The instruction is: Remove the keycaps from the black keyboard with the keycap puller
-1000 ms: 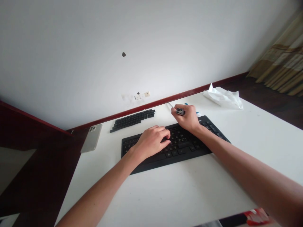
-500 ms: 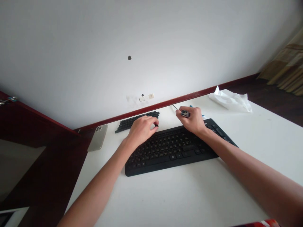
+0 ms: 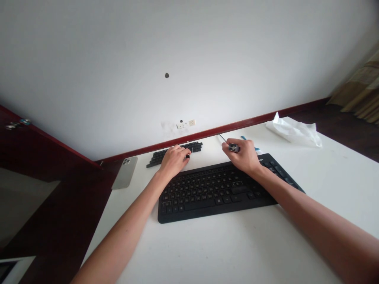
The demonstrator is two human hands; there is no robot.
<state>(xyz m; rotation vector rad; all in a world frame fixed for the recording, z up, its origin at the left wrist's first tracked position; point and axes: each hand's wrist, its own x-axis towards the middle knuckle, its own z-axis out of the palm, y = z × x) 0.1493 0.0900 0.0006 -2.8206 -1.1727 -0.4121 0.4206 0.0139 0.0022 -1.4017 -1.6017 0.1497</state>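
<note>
A black keyboard (image 3: 204, 189) lies on the white table, with several key positions showing bare sockets. Behind it, loose black keycaps (image 3: 156, 157) are lined up in rows. My left hand (image 3: 175, 159) is over the near right part of those rows, pinching a small black keycap (image 3: 187, 156) between thumb and fingers. Above the keyboard's back edge, my right hand (image 3: 241, 154) is closed around a screwdriver (image 3: 233, 147), its thin shaft pointing to the back left. Partly hidden behind that hand is a blue item (image 3: 243, 137).
A phone (image 3: 125, 172) lies at the table's left edge. A crumpled white plastic bag (image 3: 294, 131) is at the back right. The wall with sockets (image 3: 186, 124) rises behind the table (image 3: 189, 248).
My left hand has moved left with the keycap, toward the lined-up keycaps. My right hand still holds the screwdriver in nearly the same place. The camera view has shifted slightly.
</note>
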